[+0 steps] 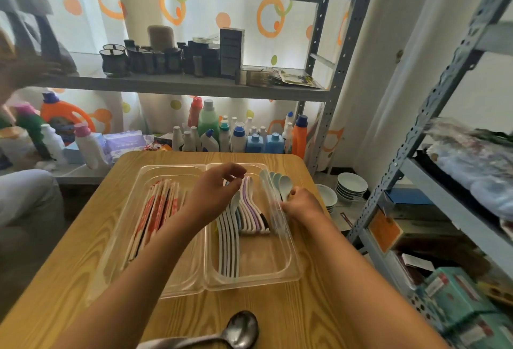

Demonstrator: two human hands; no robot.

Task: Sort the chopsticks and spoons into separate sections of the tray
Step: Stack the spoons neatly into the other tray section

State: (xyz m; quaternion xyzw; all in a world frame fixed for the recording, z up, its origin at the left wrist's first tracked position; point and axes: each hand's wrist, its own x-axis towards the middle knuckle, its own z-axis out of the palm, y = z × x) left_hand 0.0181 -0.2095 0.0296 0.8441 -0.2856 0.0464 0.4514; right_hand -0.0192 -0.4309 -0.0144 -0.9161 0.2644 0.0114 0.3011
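I sit at a wooden desk (83, 265) with a clear plastic tray (277, 279) on it. The tray has two parts, side by side.

The left part holds the chopsticks (158, 210). They are red and white and lie close together in a bunch, pointing away from me.

The right part holds the spoons (244, 218). They lie in rows on their sides, white ones and some with purple and blue.

My left hand (215, 190) hangs over the middle of the tray, above the far ends of the spoons. Its fingers are bent and loose. I think the fingertips may be touching the top of a spoon, but the view is blurry there, so I cannot tell if it holds anything.

My right hand (301, 203) is at the right edge of the tray. Its fingers are curled around the handles of a small bunch of pale green spoons (277, 183). Their bowls stick up past my fingers, over the far right corner of the tray.

A metal spoon (238, 330) lies on the desk close to me, outside the tray.

Behind the desk is a shelf (194, 85) with dark jars, and many bottles (236, 132) stand below it.
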